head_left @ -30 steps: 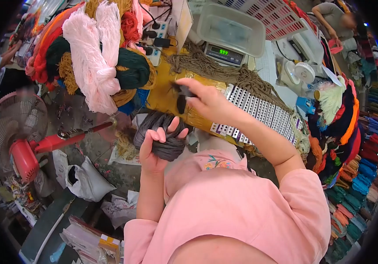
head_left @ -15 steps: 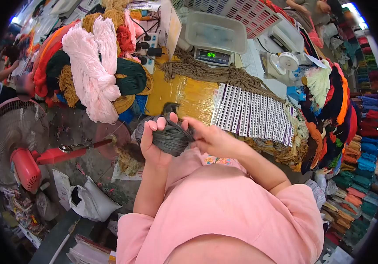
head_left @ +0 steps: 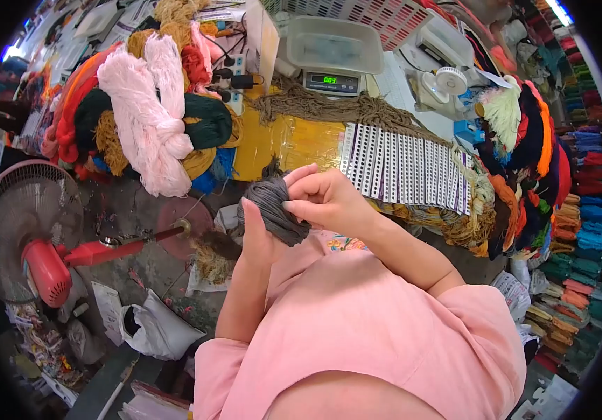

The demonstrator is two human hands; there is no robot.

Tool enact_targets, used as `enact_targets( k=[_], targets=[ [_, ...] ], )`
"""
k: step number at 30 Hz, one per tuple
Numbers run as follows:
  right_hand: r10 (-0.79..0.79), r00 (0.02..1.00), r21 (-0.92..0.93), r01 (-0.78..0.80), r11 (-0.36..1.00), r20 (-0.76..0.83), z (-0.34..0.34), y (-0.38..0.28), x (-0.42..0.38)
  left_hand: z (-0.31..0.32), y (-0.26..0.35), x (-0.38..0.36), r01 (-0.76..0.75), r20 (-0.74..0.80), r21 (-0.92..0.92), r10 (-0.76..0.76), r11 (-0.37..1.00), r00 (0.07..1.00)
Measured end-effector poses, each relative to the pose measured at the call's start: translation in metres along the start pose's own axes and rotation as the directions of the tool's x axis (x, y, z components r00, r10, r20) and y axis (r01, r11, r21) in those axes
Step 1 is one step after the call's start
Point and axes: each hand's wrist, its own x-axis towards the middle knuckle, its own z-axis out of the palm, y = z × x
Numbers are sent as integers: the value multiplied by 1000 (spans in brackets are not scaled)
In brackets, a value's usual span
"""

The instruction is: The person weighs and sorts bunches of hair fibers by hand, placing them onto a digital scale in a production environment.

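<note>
The grey yarn skein (head_left: 275,208) is held in front of the person's chest, above the pink garment and short of the bench edge. It appears already gathered into a compact, folded bundle, with a short tuft standing up at its top end; in my judgement the bundling is well advanced and only the securing or tucking of the end remains, though the frame does not show whether a tie is in place.

The left hand (head_left: 259,234) is wrapped around the lower part of the skein from the left, palm against the yarn. The right hand (head_left: 325,199) is closed on the upper right of the same skein, fingers curled and pinching into the strands. Both hands are together on the bundle, touching or nearly touching each other.

Beyond the hands, on the bench, lies a white perforated strip panel (head_left: 402,175) on a yellow sheet (head_left: 280,143), with a run of tan yarn (head_left: 336,108) behind it. A digital scale (head_left: 332,82) carrying a clear tray stands further back, its display lit. To the left, a pile of hanks includes a pale pink hank (head_left: 147,119) and a dark green hank (head_left: 206,119). A red floor fan (head_left: 28,231) stands at lower left. Stacked coloured skeins (head_left: 581,231) line the right side.
</note>
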Motion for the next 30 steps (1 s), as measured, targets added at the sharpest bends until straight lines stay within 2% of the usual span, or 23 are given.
enact_targets(
  k=[1,2,3,5,6,7,8,9,10,11,13,14,16,20,21,24,25,26,27,28,30],
  targets=[
    [30,1000,116,-30,993,2,1,-4,0,1,1,-2,-23,-18,41,24,999,1000],
    [61,998,231,-61,971,6,2,-8,0,-6,-1,-3,-65,80,-80,72,995,994],
    [51,998,283,-43,958,-23,2,-2,-1,-11,-5,-6,-73,71,-79,79,994,994],
    [61,998,343,-49,938,-23,0,4,-1,-16,-11,-10,-136,-56,211,151,968,987],
    [70,997,403,-50,914,-34,-2,7,-2,-10,-11,-11,-102,-198,217,146,971,969],
    [89,996,461,-85,883,14,-5,13,-3,-7,-12,-11,-103,-199,217,147,971,969],
    [88,996,461,-85,883,15,-6,13,-3,-5,-14,-11,-118,-246,96,138,988,959],
    [104,993,568,-112,815,47,-8,12,-2,-4,-15,-10,-135,-290,-25,122,991,949],
    [114,990,666,-138,733,80,-9,11,-1,-4,-16,-12,-140,-287,-60,117,988,951],
    [111,991,669,-133,731,76,-10,11,-2,-9,-17,-12,-135,-284,-57,114,989,952],
    [157,980,687,-197,700,121,-13,11,-4,-19,-21,-13,-204,-16,-209,205,957,979],
    [155,981,692,-189,696,113,-14,11,-5,-19,-23,-14,-191,-74,-153,182,969,981],
    [151,984,629,-174,758,90,-15,14,-6,-11,-23,-10,-146,-89,-113,137,983,987],
    [208,978,432,-182,884,-13,-17,6,-16,-2,-30,-3,-64,-141,-56,56,996,988],
    [208,978,437,-178,881,-22,-18,7,-17,-4,-34,0,-95,-102,26,98,995,990],
    [185,982,506,-139,851,-42,-22,17,-18,-2,-36,7,-64,-41,4,64,998,997],
    [91,993,411,-52,910,-76,-24,20,-18,-2,-37,8,-55,-39,3,55,998,998],
    [-6,995,309,37,950,-100,-25,23,-19,-1,-38,9,-17,-53,-81,12,997,999],
    [-53,997,192,62,979,-55,-32,27,-21,-1,-40,10,21,-63,-164,-32,986,997],
    [-51,997,197,63,978,-65,-35,28,-23,3,-39,12,32,-61,-164,-42,986,997],
    [105,989,473,-46,880,-99,-38,24,-26,11,-37,16,44,-10,-218,-48,975,999]
  ],
)
